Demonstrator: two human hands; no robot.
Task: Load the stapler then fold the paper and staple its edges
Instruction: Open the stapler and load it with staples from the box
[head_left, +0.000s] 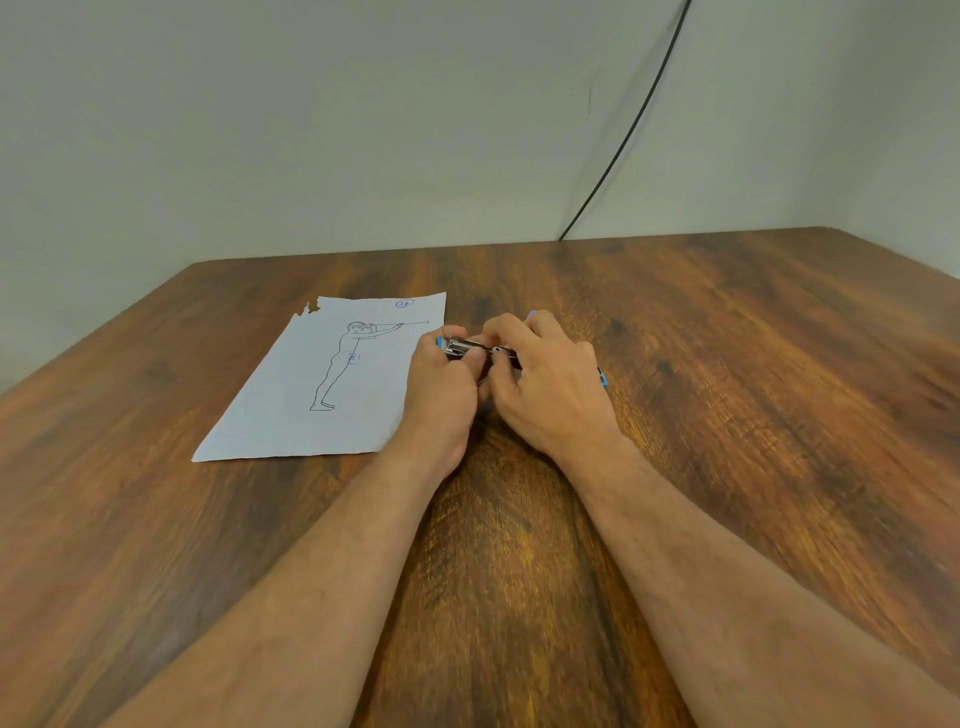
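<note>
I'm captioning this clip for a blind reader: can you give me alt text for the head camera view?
Two bare hands meet over a small blue-and-metal stapler on a wooden table, the left hand and right hand both gripping it. To their left lies a flat, unfolded paper with a line drawing of a standing figure.

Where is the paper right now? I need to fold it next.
In the head view the paper lies flat on the table, left of centre, its right edge under the left hand.

Wooden table (727, 415), black cable (631, 130)
</note>
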